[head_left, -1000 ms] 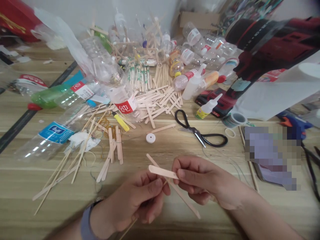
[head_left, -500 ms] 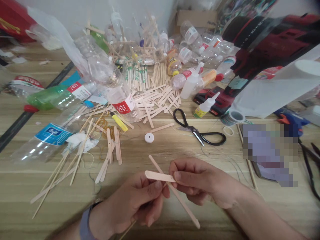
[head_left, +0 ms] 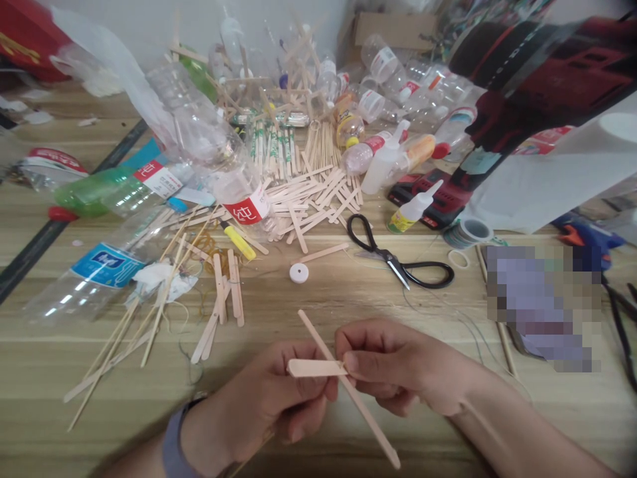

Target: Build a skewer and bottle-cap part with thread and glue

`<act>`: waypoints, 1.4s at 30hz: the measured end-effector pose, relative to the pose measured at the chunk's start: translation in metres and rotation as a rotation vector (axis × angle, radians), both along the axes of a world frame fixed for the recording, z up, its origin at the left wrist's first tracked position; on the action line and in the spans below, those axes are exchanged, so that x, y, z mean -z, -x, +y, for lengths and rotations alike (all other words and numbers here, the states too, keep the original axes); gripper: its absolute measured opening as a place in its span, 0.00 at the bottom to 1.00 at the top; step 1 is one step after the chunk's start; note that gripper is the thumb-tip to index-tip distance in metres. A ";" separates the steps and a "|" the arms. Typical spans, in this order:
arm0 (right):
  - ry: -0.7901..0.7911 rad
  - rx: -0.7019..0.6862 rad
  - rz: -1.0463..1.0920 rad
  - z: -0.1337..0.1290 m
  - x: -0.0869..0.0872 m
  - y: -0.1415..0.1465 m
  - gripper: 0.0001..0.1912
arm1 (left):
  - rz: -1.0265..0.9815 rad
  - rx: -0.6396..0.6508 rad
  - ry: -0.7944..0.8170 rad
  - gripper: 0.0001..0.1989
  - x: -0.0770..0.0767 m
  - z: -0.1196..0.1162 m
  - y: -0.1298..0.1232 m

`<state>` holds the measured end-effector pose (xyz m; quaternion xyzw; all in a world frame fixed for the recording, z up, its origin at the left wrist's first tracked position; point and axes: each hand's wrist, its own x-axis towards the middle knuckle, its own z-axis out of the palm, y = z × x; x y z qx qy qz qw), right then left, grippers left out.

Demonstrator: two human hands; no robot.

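Two crossed craft sticks are held between my hands above the table's front. The shorter-looking craft stick (head_left: 313, 368) points left, lying over the longer craft stick (head_left: 368, 415), which slants from upper left to lower right. My left hand (head_left: 293, 385) is closed around them from below and the left. My right hand (head_left: 383, 365) pinches the crossing with thumb and forefinger, where a small fastening partly shows. A thin stick (head_left: 253, 457) juts out beneath my left hand; whether it is held is hidden.
Black-handled scissors (head_left: 393, 262) and a white disc (head_left: 299, 273) lie ahead. Loose craft sticks (head_left: 219, 299) and skewers (head_left: 154, 318) are at left. Farther back are piled sticks, plastic bottles (head_left: 243, 206), a glue bottle (head_left: 415, 209) and a red-black drill (head_left: 527, 99). A blurred-out phone-like object (head_left: 537, 305) lies right.
The left-pointing craft stick has turned to lie nearly level, its right end now over the crossing. My right thumb has shifted slightly down and left. Both hands keep their grip.
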<state>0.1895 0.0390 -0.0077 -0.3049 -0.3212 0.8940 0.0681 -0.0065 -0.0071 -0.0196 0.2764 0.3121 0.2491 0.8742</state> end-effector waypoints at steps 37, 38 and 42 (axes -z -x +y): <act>0.037 -0.039 -0.064 -0.001 0.007 0.005 0.22 | 0.035 0.065 0.294 0.18 -0.006 0.001 0.000; 0.037 -0.046 -0.062 -0.001 0.007 0.005 0.22 | 0.033 0.071 0.287 0.17 -0.007 0.001 0.000; 0.025 -0.051 -0.062 -0.002 0.006 0.005 0.22 | 0.051 0.087 0.271 0.17 -0.007 0.001 0.000</act>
